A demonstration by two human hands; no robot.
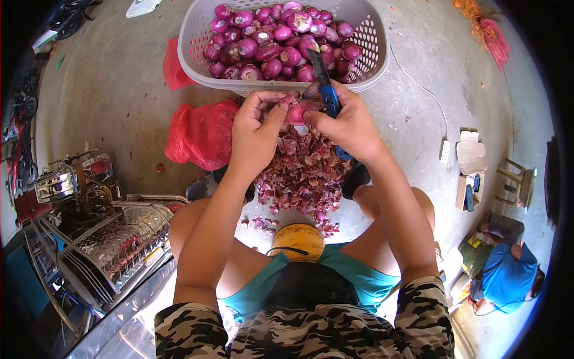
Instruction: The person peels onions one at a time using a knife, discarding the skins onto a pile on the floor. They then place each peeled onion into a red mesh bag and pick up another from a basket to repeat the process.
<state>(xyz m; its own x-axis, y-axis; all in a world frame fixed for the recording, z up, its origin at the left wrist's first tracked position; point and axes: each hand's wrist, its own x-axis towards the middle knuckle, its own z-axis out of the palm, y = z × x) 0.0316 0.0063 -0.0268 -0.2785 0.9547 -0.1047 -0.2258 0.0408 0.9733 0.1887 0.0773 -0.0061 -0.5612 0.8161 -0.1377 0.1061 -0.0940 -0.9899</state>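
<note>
A red onion (305,112) with loose skin is held between both hands, just in front of the basket. My left hand (258,127) is closed, its thumb and fingers pinching the onion's left side. My right hand (350,122) is closed around a blue utility knife (329,100), whose dark blade points up and away over the basket rim. The right thumb also presses on the onion. Below the hands, a heap of dry onion skins (305,173) covers the floor between my feet. The grey plastic basket (381,45) beyond holds many peeled-looking red onions (271,51).
A red mesh sack (203,134) lies left of the skins. A yellow container (297,239) is between my legs. Metal machinery (113,233) stands at left. A white power strip (445,151), cardboard box (471,173) and wooden stool (515,185) are at right, near a person in blue (508,275).
</note>
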